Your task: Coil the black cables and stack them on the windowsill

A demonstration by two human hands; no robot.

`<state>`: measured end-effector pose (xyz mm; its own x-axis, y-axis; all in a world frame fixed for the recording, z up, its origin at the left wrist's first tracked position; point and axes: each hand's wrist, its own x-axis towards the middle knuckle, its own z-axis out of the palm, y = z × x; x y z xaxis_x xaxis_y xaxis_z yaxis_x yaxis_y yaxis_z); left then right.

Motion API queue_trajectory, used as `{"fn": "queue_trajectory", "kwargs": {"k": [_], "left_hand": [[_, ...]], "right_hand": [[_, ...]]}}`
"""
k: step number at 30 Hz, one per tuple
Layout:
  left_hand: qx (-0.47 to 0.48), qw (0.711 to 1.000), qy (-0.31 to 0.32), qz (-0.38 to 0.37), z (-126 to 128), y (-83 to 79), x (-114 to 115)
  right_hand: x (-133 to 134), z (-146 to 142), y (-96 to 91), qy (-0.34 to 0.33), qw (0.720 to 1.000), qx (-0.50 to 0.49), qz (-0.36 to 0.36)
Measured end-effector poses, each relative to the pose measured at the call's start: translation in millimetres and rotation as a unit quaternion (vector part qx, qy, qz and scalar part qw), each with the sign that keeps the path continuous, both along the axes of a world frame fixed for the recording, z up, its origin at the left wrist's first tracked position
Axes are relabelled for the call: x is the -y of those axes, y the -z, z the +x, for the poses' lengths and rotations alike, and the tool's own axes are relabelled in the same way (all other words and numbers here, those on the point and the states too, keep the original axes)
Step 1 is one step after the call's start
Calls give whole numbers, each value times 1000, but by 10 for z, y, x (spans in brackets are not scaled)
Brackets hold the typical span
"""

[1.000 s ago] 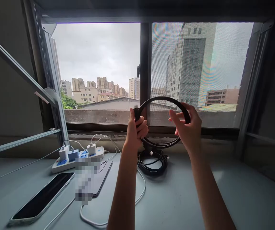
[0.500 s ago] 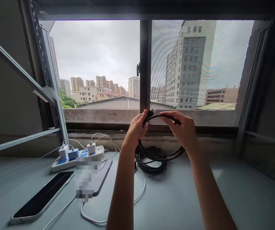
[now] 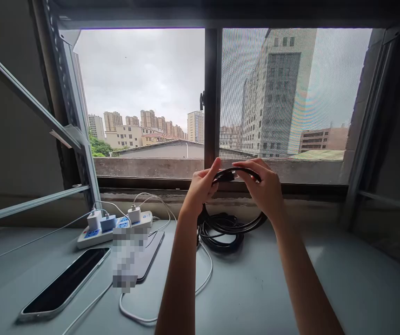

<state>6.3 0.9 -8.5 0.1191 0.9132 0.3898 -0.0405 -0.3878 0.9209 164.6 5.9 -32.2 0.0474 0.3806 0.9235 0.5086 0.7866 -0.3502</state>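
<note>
Both my hands hold a loop of black cable (image 3: 236, 227) raised in front of the window sill. My left hand (image 3: 201, 188) pinches the loop's top left, thumb up. My right hand (image 3: 264, 188) is curled over the loop's top right, fingers closed on it. The hands nearly touch at the top of the loop, where a thicker plug-like end shows between them. More turns of the same black cable (image 3: 221, 239) lie coiled on the grey desk (image 3: 273, 288) under the hands.
A white power strip (image 3: 112, 228) with chargers sits at the left by the window. A dark phone (image 3: 63, 284) lies at front left, a second device (image 3: 147, 258) beside it, and a white charging cable (image 3: 172, 309) curves past my left forearm. Window frame (image 3: 212, 102) behind.
The raised cable loop has come down and grown smaller. My hands have moved closer together at its top, and more cable now rests on the coil on the desk.
</note>
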Motion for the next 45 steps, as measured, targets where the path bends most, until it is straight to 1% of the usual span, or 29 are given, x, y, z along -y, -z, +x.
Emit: {"fn": "queue_trajectory", "kwargs": {"k": [4, 7, 10, 13, 15, 19, 20, 21, 23, 25, 27, 29, 31, 33, 35, 38, 41, 43, 45], "left_hand": [[-44, 999, -17, 6, 36, -9, 35], [-50, 998, -40, -6, 44, -7, 28], [-54, 997, -54, -13, 16, 13, -10], [-69, 996, -51, -19, -16, 44, -50], [-85, 996, -35, -19, -16, 65, -60], [-95, 995, 0, -4, 17, 90, -50], [-90, 996, 4, -1, 19, 94, -52], [-86, 996, 8, 2, 16, 99, -60], [-85, 996, 20, 3, -2, 124, -103], [-88, 995, 40, 5, -21, 172, -179], [-83, 995, 54, 7, -24, 242, -275], [-77, 996, 51, -1, -20, 319, -369], [-85, 996, 32, -20, -32, 383, -445], [-121, 991, 13, -58, -83, 429, -503], [-173, 978, 1, -114, -168, 471, -559], [-220, 960, -7, -176, -297, 573, -674], [-244, 945, -41, -215, -367, 735, -818], [-256, 937, -73, -227, -402, 839, -903], [-269, 928, -109, -234, -452, 909, -963]], "right_hand": [[-49, 18, 21, -36, 998, 23, -38], [-87, 37, 42, -71, 995, 20, -67], [-126, 52, 66, -85, 993, 28, -83], [-131, 52, 91, -72, 993, 62, -75], [-98, 39, 104, -51, 991, 90, -80], [11, 10, 110, 40, 983, 151, -94], [30, 7, 108, 49, 981, 160, -98], [42, 6, 106, 46, 980, 165, -104], [45, 2, 104, 14, 979, 167, -113], [26, -11, 111, 10, 980, 164, -116], [-12, -35, 133, 42, 979, 161, -116], [-74, -61, 173, 69, 977, 158, -128], [-168, -74, 229, 81, 975, 139, -152], [-289, -65, 293, 92, 975, 98, -175], [-424, -35, 360, 97, 974, 50, -198], [-605, 6, 474, 98, 966, 3, -241], [-728, -23, 605, 80, 953, -8, -291], [-786, -91, 692, 44, 943, -7, -328], [-839, -179, 774, 3, 932, -7, -363]]}}
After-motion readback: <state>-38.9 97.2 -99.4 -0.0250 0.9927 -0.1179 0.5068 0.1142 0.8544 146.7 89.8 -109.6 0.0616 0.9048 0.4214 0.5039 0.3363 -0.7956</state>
